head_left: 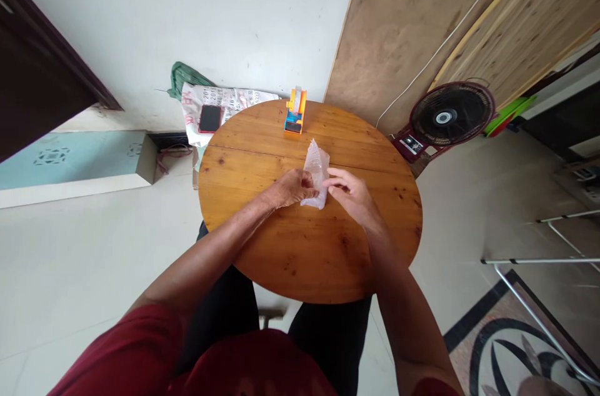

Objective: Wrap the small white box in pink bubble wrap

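A translucent, whitish piece of bubble wrap (315, 165) lies in a narrow folded shape near the middle of the round wooden table (300, 258). Whether anything is inside it cannot be made out. My left hand (293, 188) is closed, with its curled fingers and thumb on the lower left part of the wrap. From the other side, my right hand (352, 195) reaches to the wrap's right edge, fingers stretched and slightly apart, the tips at or against it. Beyond the wrap, towards the far rim, stands an orange and blue tape dispenser (295, 112).
A dark phone with a red edge (210, 118) rests on a printed white sack (192, 99) behind the table's left rim. At the right stands a dark red fan (450, 115). A metal-tube frame (539, 262) is farther right. The wall is close behind the table.
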{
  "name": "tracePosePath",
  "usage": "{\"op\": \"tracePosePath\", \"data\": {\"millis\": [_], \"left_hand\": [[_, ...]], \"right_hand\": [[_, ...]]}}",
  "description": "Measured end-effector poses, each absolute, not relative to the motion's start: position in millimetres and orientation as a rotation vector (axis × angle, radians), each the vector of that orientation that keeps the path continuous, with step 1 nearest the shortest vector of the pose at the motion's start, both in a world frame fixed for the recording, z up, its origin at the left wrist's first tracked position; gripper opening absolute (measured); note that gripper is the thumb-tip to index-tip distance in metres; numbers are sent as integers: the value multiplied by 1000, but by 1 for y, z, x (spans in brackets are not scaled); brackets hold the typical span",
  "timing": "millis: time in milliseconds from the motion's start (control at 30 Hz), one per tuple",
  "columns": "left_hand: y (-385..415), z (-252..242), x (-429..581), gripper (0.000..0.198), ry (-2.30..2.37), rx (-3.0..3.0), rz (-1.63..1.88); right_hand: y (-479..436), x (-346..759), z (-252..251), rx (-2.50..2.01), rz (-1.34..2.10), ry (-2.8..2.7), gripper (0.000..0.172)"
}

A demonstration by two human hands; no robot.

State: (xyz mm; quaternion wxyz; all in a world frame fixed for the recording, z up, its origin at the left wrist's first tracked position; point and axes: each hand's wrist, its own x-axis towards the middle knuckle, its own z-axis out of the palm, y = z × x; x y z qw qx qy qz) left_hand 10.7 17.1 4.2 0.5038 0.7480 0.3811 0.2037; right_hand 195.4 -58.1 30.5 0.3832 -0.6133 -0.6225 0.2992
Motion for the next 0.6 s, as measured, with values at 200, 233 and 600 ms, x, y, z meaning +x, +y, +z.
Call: {"op": "tracePosePath", "data": {"millis": [200, 233, 600], "left_hand": [[14, -5, 8, 19, 922, 2033, 681], [13, -7, 8, 18, 912, 2075, 740], [8, -23, 13, 12, 742, 2238, 990]], "right_hand": [[-20, 216, 27, -1534, 647, -1485, 18], [-14, 216, 26, -1525, 638, -1519, 19], [-21, 208, 36, -1489, 335, -2252, 46]]}}
